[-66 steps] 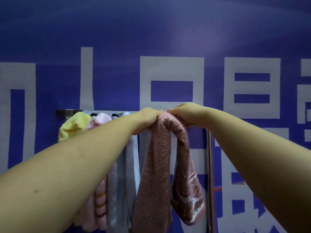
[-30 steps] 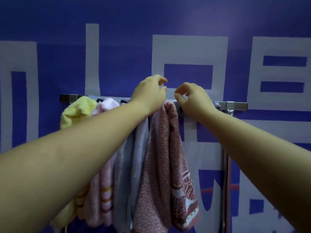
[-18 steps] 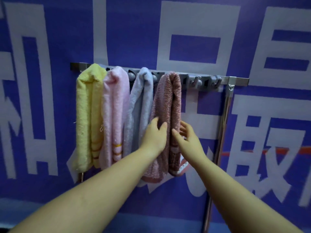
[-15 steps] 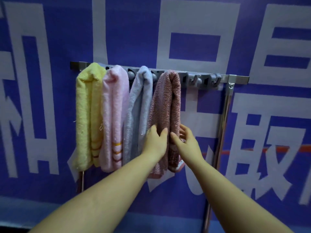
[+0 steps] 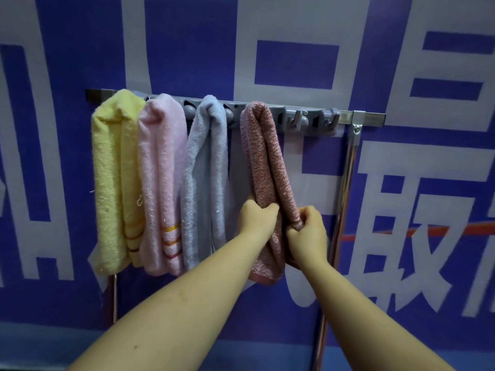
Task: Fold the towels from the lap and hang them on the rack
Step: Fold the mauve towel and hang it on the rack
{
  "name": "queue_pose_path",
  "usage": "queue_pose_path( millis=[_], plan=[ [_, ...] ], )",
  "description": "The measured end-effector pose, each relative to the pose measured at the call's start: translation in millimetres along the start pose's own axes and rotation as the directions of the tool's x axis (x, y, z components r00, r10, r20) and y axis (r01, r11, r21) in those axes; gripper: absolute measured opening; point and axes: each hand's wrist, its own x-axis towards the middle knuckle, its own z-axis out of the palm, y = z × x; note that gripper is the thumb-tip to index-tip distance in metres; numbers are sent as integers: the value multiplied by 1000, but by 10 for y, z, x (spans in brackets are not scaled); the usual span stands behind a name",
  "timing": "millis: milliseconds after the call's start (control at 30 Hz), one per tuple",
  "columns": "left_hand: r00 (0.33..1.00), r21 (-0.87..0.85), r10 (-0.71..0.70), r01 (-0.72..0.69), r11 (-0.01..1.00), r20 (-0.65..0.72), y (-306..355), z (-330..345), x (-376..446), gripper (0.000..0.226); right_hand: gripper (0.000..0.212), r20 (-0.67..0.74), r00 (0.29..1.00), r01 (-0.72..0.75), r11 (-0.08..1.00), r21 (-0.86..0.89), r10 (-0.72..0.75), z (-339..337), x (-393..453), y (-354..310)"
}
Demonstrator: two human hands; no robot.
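Note:
A grey rack with hooks runs along the wall. Several folded towels hang over it: a yellow towel, a pink towel, a pale blue towel and a reddish speckled towel at the right. My left hand grips the reddish towel's left fold about halfway down. My right hand pinches its right fold at the same height. The towel's lower end hangs below my hands.
Two bare grey hooks stand on the rack right of the reddish towel. A metal pole drops from the rack's right end. Behind is a blue wall banner with large white characters.
My hands left the top of the reddish towel and slid down its sides. From lying flat against it, they have now curled round its two folds; the view has pulled back.

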Motion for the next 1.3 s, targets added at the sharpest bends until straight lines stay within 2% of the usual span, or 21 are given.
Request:
queue_pose_path(
  millis=[100,167,233,300,433,567,667,767,867,967,1033,1133,1300],
  plan=[
    [999,20,27,-27,999,-20,-23,115,-44,34,24,-9,1000,27,1000,-11,-27,-169,28,15],
    [1000,-22,21,-21,1000,-1,-57,171,-89,29,36,-6,997,72,997,-24,-72,-270,32,15],
    [998,-114,-33,38,993,48,-122,191,-140,24,47,9,991,131,987,-93,-131,-353,30,0],
    [998,-140,-60,63,988,25,-230,157,-177,28,51,38,986,165,964,-208,-161,-404,15,-21],
    [989,-73,-105,98,993,-102,-529,-51,-268,32,30,91,985,169,932,-321,-147,-375,-106,-37],
    [980,163,-106,134,977,-171,-846,-272,-433,30,8,132,989,111,939,-325,-72,-221,-337,-7],
    [989,245,-89,116,962,-120,-1000,-364,-594,30,12,141,989,95,943,-319,-52,-44,-532,54],
    [997,393,-61,76,916,-49,-1103,-429,-700,44,6,173,984,94,955,-280,-46,110,-723,90],
    [987,496,-48,-34,868,153,-1154,-475,-788,53,22,289,956,118,964,-239,-45,210,-918,62],
    [955,565,-79,-100,819,285,-1117,-581,-851,41,37,386,922,117,972,-203,-30,240,-1051,35],
    [937,622,-99,-141,770,335,-1069,-698,-864,37,43,428,904,136,962,-236,-23,195,-1088,10],
    [908,682,-101,-229,695,407,-995,-901,-893,52,46,473,881,189,929,-320,-16,58,-1131,-65],
    [874,801,-95,-387,457,477,-780,-1231,-1021,65,61,525,850,259,831,-492,47,-99,-1212,-173]
  ],
)
